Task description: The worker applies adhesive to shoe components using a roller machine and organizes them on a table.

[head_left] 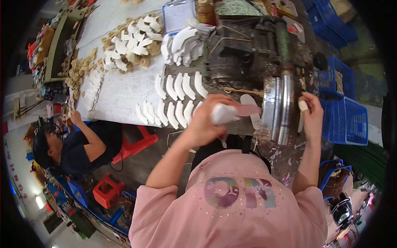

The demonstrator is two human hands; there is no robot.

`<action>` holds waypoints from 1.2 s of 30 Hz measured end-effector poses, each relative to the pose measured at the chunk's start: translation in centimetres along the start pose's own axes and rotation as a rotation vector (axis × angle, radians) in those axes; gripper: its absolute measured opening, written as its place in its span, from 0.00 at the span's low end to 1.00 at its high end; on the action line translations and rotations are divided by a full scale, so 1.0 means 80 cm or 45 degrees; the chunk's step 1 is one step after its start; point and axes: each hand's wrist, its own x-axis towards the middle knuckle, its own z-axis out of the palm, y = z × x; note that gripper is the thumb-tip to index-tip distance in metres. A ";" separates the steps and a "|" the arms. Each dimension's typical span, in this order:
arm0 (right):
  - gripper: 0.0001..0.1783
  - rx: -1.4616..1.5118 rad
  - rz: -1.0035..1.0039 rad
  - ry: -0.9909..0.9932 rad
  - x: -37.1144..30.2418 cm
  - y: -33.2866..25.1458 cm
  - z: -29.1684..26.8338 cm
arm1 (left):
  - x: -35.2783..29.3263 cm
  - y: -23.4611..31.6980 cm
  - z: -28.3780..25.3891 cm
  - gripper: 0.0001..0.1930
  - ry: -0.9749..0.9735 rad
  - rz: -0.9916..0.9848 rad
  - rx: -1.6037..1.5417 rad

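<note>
My left hand [204, 122] is closed round a thick white piece [223, 114], just left of a machine with shiny metal rollers [286, 109]. From beside that piece a flat pink strip [248, 110] reaches toward the rollers. Flat white pieces [249, 101] lie at the rollers' left side. My right hand [313, 113] is on their right, its fingers bent and close together. Something small and cream-coloured [303, 106] shows at its thumb; whether it is held or covers the thumb I cannot tell. A pale strip [300, 125] shows below that thumb.
Curved white pieces [178, 87] stand in rows on the pale tabletop [120, 97]; more lie stacked [184, 43] behind, and beige pieces [82, 68] are heaped farther left. Blue crates [345, 122] stand at right. Another person [78, 144] sits at left, near red stools [108, 190].
</note>
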 end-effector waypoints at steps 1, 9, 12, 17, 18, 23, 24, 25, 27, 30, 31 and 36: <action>0.18 -0.002 -0.003 0.033 0.000 -0.004 0.003 | -0.005 -0.009 -0.030 0.29 0.070 -0.181 -0.018; 0.15 0.019 0.003 0.063 0.000 -0.019 0.028 | -0.048 -0.192 -0.240 0.27 0.312 -0.328 1.473; 0.15 0.000 0.002 0.118 -0.003 -0.024 0.031 | -0.061 -0.238 -0.244 0.27 -0.163 -0.370 1.655; 0.15 -0.005 -0.054 0.218 -0.006 -0.024 0.027 | -0.057 -0.231 -0.238 0.21 -0.490 -0.561 1.690; 0.15 0.033 -0.043 0.247 -0.006 -0.028 0.027 | -0.055 -0.221 -0.241 0.21 -0.491 -0.558 1.692; 0.13 0.134 -0.149 0.221 -0.017 -0.057 0.036 | -0.022 -0.118 -0.234 0.19 -0.150 -0.402 1.428; 0.13 0.179 -0.213 0.190 -0.022 -0.073 0.047 | -0.016 -0.088 -0.221 0.19 0.031 -0.389 1.249; 0.12 0.166 -0.244 0.136 -0.028 -0.085 0.056 | -0.011 -0.060 -0.209 0.19 0.031 -0.378 1.249; 0.12 0.182 -0.321 -0.027 -0.039 -0.106 0.084 | -0.004 -0.023 -0.179 0.21 0.264 -0.142 0.583; 0.13 0.133 -0.503 -0.246 -0.051 -0.123 0.132 | 0.011 0.009 -0.106 0.26 0.332 -0.095 -0.525; 0.14 0.056 -0.627 -0.263 -0.053 -0.128 0.145 | 0.012 0.021 -0.084 0.27 0.322 -0.066 -0.638; 0.11 0.189 -0.528 -0.188 -0.065 -0.117 0.166 | 0.023 0.035 0.005 0.31 0.433 -0.015 -1.044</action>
